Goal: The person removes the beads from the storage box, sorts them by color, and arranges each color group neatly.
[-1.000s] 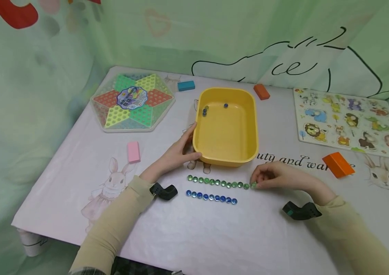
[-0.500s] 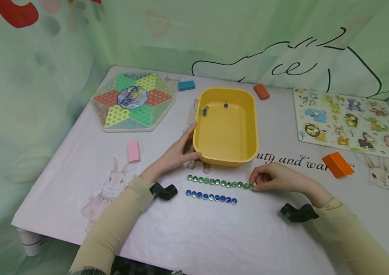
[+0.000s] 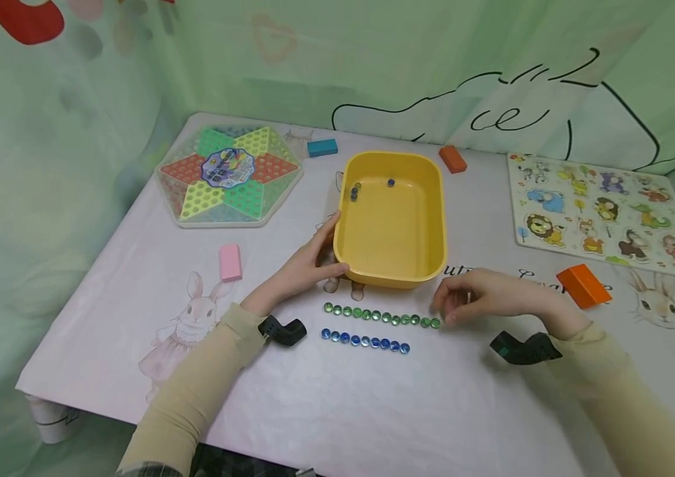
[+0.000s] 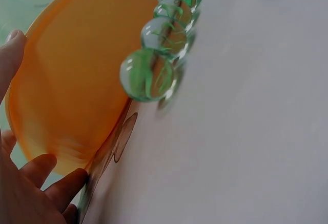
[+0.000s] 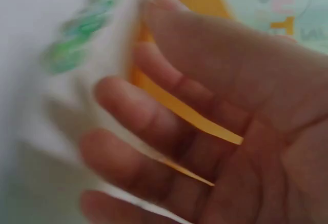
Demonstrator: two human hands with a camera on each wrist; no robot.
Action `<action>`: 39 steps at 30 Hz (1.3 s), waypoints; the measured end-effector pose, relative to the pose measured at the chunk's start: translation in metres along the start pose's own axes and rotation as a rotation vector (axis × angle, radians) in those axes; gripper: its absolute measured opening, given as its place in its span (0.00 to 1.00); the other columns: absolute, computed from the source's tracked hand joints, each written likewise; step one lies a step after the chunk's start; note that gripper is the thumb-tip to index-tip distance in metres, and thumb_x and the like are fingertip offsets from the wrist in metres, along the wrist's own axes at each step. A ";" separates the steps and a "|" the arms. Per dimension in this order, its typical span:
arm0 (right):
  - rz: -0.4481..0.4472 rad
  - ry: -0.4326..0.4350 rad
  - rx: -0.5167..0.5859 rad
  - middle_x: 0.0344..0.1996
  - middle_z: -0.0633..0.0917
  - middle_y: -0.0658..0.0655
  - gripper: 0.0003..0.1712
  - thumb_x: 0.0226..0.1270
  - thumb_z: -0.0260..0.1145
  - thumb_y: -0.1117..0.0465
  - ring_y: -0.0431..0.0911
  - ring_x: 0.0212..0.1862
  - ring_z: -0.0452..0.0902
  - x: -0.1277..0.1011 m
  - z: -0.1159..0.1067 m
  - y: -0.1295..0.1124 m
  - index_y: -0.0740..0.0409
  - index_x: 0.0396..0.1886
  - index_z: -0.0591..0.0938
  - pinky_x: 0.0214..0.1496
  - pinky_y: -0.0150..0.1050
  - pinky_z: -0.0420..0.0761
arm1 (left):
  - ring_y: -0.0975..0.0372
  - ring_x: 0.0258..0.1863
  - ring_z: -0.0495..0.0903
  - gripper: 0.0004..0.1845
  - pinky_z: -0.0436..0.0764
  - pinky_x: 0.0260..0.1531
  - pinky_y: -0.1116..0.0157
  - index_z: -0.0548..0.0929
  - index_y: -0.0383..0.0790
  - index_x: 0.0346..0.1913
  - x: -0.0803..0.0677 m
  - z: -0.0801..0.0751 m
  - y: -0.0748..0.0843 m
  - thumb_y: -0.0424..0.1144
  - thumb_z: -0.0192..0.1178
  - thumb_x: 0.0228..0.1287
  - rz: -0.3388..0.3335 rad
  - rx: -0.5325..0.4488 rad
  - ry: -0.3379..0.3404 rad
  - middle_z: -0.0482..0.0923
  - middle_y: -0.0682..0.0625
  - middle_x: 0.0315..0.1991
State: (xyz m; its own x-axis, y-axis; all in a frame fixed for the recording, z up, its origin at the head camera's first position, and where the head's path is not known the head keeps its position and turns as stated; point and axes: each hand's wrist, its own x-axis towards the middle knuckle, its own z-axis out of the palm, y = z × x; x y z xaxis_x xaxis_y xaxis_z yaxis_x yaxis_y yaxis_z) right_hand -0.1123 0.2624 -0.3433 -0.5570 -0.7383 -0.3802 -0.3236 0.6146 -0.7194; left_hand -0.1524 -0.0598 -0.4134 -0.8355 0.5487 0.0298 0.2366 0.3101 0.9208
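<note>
My left hand [image 3: 307,265] lies at the near left corner of a yellow plastic bin [image 3: 389,277], thumb by the front wall and fingers along the left side. In the left wrist view, its fingers [image 4: 38,170] are spread against the bin. In front of the bin runs a row of green glass marbles [image 3: 376,316], with a shorter row of blue marbles [image 3: 365,341] nearer me. Just beyond the green row's right end, my right hand [image 3: 486,295] hovers with loosely bent fingers. Nothing is visible in its grasp in the right wrist view, though that view is blurred.
Several marbles [image 3: 354,193] lie inside the bin's far part. A Chinese checkers board [image 3: 230,177] stands left, an animal puzzle board [image 3: 608,212] right. Around the bin are a pink block [image 3: 230,262], a blue block [image 3: 322,148] and two orange blocks [image 3: 584,286].
My right hand set the last green marble against the row's right end, let it go and lifted slightly away. The left hand and bin stayed in place.
</note>
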 end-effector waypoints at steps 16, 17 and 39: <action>-0.135 -0.175 0.048 0.30 0.76 0.54 0.12 0.64 0.61 0.65 0.44 0.33 0.71 0.063 -0.069 -0.068 0.66 0.45 0.76 0.36 0.31 0.76 | 0.60 0.71 0.51 0.47 0.50 0.70 0.57 0.38 0.63 0.72 0.001 -0.001 -0.005 0.44 0.60 0.61 0.013 0.008 0.005 0.53 0.52 0.72; -0.112 -0.161 0.063 0.30 0.76 0.56 0.12 0.64 0.60 0.65 0.45 0.34 0.71 0.071 -0.072 -0.068 0.67 0.46 0.76 0.37 0.32 0.76 | 0.60 0.71 0.51 0.47 0.49 0.70 0.56 0.38 0.62 0.73 0.001 -0.001 -0.005 0.44 0.60 0.61 0.015 0.009 0.005 0.53 0.51 0.72; 0.294 0.441 -0.162 0.38 0.81 0.63 0.12 0.64 0.61 0.59 0.50 0.33 0.74 0.166 -0.084 -0.041 0.61 0.44 0.79 0.35 0.35 0.75 | 0.59 0.70 0.54 0.47 0.50 0.69 0.55 0.37 0.62 0.73 0.002 -0.002 -0.002 0.45 0.60 0.61 0.007 -0.005 -0.016 0.54 0.49 0.71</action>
State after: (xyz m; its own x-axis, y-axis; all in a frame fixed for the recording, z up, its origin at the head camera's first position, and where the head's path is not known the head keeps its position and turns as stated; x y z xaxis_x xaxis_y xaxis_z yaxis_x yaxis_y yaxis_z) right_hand -0.2555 0.1376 -0.3282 -0.8979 -0.3644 -0.2469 -0.2003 0.8378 -0.5079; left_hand -0.1553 -0.0611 -0.4149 -0.8257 0.5633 0.0297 0.2397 0.3028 0.9224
